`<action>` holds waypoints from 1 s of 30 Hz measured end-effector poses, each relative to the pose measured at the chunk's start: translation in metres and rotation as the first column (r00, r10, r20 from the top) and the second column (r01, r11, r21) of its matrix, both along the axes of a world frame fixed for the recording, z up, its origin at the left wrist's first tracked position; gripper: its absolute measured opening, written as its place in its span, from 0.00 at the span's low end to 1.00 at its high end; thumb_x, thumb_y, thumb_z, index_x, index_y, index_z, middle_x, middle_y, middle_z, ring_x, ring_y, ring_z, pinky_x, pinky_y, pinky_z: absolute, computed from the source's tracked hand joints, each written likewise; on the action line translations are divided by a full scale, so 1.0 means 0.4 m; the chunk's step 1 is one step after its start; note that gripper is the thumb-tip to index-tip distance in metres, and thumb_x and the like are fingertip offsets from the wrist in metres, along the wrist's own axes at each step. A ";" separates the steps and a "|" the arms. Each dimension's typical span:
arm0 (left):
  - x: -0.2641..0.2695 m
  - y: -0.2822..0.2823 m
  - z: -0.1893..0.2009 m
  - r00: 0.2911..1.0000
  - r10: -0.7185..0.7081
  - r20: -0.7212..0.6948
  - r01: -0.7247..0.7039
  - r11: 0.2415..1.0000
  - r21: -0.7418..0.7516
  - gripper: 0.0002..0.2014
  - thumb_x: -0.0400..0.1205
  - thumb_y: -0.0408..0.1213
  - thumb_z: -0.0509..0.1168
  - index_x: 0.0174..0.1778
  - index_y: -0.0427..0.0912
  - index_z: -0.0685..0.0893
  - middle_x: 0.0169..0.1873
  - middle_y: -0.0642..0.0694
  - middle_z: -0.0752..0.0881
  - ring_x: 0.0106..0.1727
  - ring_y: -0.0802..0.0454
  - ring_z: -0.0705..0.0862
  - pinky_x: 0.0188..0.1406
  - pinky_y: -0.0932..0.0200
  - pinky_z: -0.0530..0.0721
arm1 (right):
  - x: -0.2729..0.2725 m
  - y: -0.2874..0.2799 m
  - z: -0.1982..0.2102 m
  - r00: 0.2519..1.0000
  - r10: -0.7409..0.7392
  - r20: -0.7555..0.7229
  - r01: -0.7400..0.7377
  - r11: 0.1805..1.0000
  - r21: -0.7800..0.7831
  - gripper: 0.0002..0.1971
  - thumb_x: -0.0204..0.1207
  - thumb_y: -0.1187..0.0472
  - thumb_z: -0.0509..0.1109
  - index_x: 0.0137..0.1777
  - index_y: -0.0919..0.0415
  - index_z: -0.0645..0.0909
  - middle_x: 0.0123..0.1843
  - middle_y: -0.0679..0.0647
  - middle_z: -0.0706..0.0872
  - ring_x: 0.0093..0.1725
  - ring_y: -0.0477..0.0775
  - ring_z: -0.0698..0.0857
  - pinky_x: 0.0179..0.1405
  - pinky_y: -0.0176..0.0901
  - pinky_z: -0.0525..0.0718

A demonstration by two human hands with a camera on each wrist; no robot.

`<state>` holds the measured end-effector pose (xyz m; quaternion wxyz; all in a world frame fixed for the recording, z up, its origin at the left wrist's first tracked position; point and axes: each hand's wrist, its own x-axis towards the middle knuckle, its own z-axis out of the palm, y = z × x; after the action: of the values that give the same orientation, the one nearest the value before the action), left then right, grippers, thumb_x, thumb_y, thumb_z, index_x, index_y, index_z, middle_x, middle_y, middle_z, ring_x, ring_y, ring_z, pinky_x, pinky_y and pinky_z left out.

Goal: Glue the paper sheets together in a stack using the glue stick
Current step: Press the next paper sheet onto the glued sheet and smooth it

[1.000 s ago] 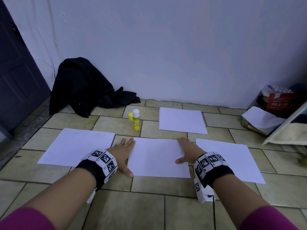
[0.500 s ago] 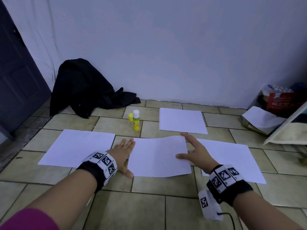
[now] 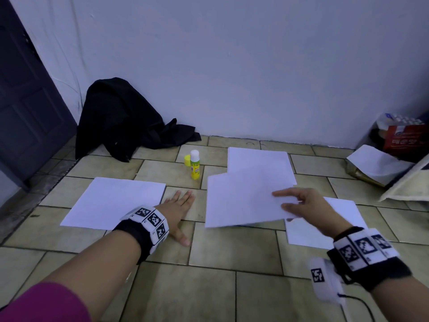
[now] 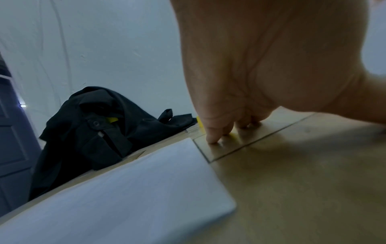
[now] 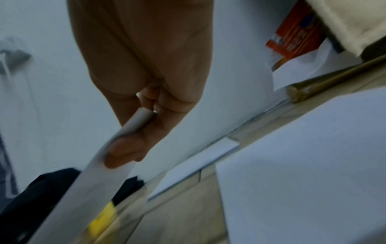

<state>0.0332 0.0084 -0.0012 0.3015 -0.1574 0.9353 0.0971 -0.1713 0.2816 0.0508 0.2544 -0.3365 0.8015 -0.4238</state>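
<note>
My right hand [image 3: 299,206] pinches the right edge of a white paper sheet [image 3: 241,201] and holds it lifted off the tiled floor; in the right wrist view the thumb [image 5: 123,153] presses on that sheet [image 5: 83,189]. Flat on the bare tiles lies my left hand [image 3: 178,205], fingers straight, beside the left sheet [image 3: 116,201], whose corner [image 4: 146,189] shows in the left wrist view. Another sheet [image 3: 262,159] lies behind the lifted one, and one more [image 3: 336,219] lies under my right hand. The yellow glue stick [image 3: 194,165] stands uncapped, its yellow cap [image 3: 187,159] beside it.
A black garment [image 3: 120,119] is heaped against the wall at the back left, next to a dark door [image 3: 25,108]. At the right stand a red box [image 3: 406,138], a paper-covered packet [image 3: 373,163] and a leaning board [image 3: 408,182].
My right hand took hold of the middle sheet's right edge and lifted it up and back off the floor. The left hand stayed flat on the tiles.
</note>
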 end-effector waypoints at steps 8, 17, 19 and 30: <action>-0.047 0.036 0.052 0.996 0.028 0.089 -0.019 0.995 -0.098 0.69 0.65 0.54 0.81 0.82 0.35 0.32 0.83 0.42 0.34 0.84 0.38 0.38 0.82 0.42 0.57 | -0.164 -0.046 0.010 0.973 -0.231 -0.008 0.227 0.961 -0.158 0.18 0.78 0.77 0.62 0.55 0.54 0.82 0.56 0.60 0.83 0.39 0.52 0.79 0.31 0.35 0.81; -0.053 0.052 0.052 0.988 0.055 0.142 -0.034 0.988 -0.150 0.69 0.67 0.54 0.80 0.81 0.36 0.29 0.83 0.42 0.31 0.84 0.38 0.36 0.82 0.40 0.56 | -0.262 -0.155 -0.036 0.939 -0.315 -0.138 0.332 0.934 0.130 0.20 0.79 0.74 0.61 0.66 0.59 0.82 0.54 0.67 0.84 0.39 0.56 0.79 0.47 0.48 0.82; -0.051 0.054 0.048 0.988 0.058 0.145 -0.035 0.988 -0.152 0.69 0.67 0.53 0.80 0.81 0.36 0.29 0.82 0.42 0.31 0.83 0.37 0.35 0.82 0.41 0.55 | -0.276 -0.168 -0.038 0.940 -0.301 -0.160 0.328 0.927 0.181 0.20 0.79 0.74 0.61 0.66 0.58 0.82 0.47 0.63 0.82 0.34 0.54 0.77 0.36 0.39 0.79; -0.061 0.048 0.040 0.981 0.048 0.189 -0.020 0.989 -0.149 0.69 0.67 0.54 0.79 0.80 0.36 0.27 0.82 0.41 0.29 0.83 0.36 0.34 0.81 0.40 0.55 | -0.328 -0.208 -0.094 0.937 -0.246 -0.249 0.322 0.882 0.343 0.24 0.77 0.76 0.59 0.66 0.54 0.83 0.76 0.58 0.74 0.63 0.62 0.80 0.53 0.39 0.72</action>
<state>0.0087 0.0274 0.0149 0.3762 -0.2037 0.9037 0.0176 -0.3025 0.1985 0.0130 0.1682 -0.2000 0.9300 -0.2584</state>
